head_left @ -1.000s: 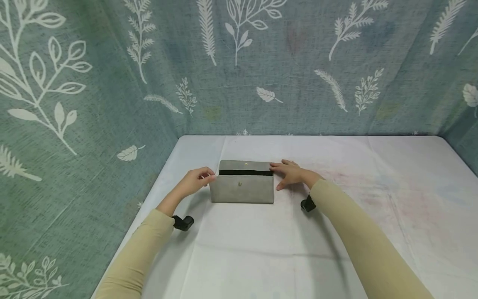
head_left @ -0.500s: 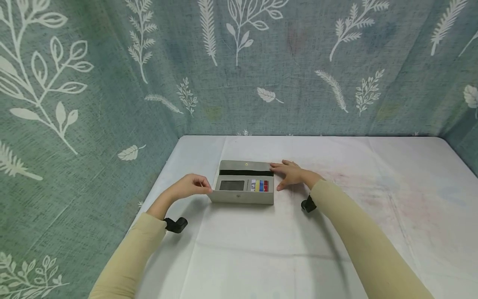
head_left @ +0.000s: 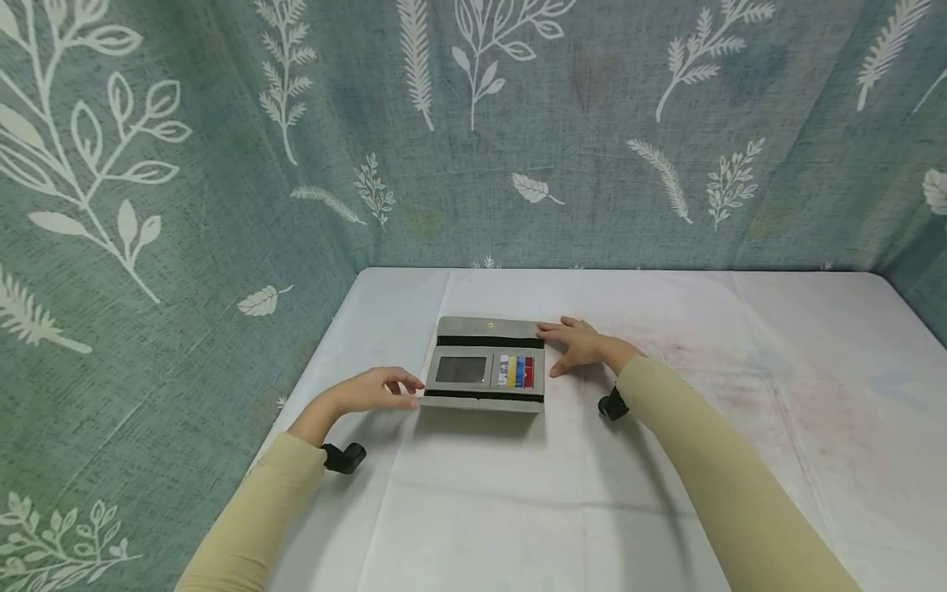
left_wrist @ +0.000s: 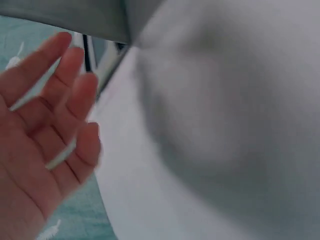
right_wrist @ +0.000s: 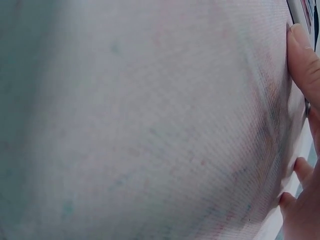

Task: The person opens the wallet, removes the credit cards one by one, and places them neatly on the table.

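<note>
A grey long wallet [head_left: 462, 351] lies unfolded on the white cloth. Inside it show a dark clear window [head_left: 460, 370] and a pocket of colourful cards [head_left: 515, 372]. Its front flap [head_left: 481, 404] tilts toward me, and the back flap lies flat with a small snap. At the wallet's front left corner is my left hand [head_left: 370, 390], its fingers loosely bent and apart; the left wrist view has the flap's grey edge [left_wrist: 75, 17] just above the fingertips. My right hand [head_left: 580, 342] spreads its fingers at the wallet's far right corner, thumb toward the cloth.
White cloth [head_left: 666, 477] with faint coloured stains covers the table. A green curtain [head_left: 459, 205] with white leaf prints hangs behind and along the left side. Black wrist cameras [head_left: 344, 458] sit below both hands.
The wallet's front flap has swung down toward me, uncovering the window and cards. My left hand has moved down and toward me with it, fingers loosened. My right hand has stayed put.
</note>
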The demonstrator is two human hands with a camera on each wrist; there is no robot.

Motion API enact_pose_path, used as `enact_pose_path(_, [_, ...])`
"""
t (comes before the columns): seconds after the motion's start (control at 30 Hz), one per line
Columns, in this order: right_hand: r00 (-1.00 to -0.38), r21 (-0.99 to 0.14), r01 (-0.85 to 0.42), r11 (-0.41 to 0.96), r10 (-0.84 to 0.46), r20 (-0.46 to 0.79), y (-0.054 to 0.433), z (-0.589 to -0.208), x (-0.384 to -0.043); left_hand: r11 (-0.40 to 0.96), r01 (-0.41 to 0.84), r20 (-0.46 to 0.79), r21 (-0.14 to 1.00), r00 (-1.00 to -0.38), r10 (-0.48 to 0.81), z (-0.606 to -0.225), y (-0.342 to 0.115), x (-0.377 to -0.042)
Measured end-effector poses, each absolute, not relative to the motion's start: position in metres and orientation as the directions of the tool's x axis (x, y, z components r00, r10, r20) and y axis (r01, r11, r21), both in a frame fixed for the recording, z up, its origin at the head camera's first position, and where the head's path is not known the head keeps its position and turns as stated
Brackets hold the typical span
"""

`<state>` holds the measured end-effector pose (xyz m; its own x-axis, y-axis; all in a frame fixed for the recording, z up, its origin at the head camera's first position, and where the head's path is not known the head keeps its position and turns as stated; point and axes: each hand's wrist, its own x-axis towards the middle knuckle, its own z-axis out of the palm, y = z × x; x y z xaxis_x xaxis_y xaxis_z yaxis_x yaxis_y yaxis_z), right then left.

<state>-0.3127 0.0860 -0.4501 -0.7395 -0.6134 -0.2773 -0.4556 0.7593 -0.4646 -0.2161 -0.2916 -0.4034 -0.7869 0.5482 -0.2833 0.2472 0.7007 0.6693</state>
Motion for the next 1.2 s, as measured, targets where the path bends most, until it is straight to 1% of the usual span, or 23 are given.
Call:
enact_pose_path(0.17, [-0.743,-0.469,-0.448,0.761,-0.609,-0.278,0.085,-0.450,-0.312,0.721,0.328,-0.281,0.610,-0.761,0.584,-0.411,-0.293,-0.209])
enact_pose_path(0.3, [-0.745,-0.468,-0.457,0.757,-0.613,-0.263,0.085,-0.450,-0.313,0.751,0.376,-0.264,0.543,-0.772,0.578,-0.415,-0.291,-0.203])
enact_pose_path(0.4, [-0.746,-0.469,-0.458,0.755,-0.613,-0.259,0.084,-0.450,-0.313,0.772,0.428,-0.235,0.470,-0.782,0.577,-0.419,-0.290,-0.198])
enact_pose_path(0.57, [-0.750,-0.483,-0.436,0.759,-0.603,-0.271,0.085,-0.451,-0.313,0.768,0.552,-0.164,0.323,-0.767,0.621,-0.427,-0.287,-0.193])
enact_pose_path(0.7, [-0.751,-0.489,-0.421,0.764,-0.596,-0.284,0.085,-0.451,-0.313,0.766,0.592,-0.125,0.249,-0.765,0.632,-0.433,-0.287,-0.190])
enact_pose_path(1.03, [-0.753,-0.497,-0.410,0.765,-0.591,-0.288,0.086,-0.450,-0.313,0.781,0.591,-0.134,0.202,-0.774,0.619,-0.438,-0.282,-0.188])
enact_pose_path(1.2, [-0.750,-0.504,-0.414,0.758,-0.598,-0.283,0.086,-0.448,-0.311,0.796,0.562,-0.171,0.224,-0.781,0.600,-0.439,-0.278,-0.188])
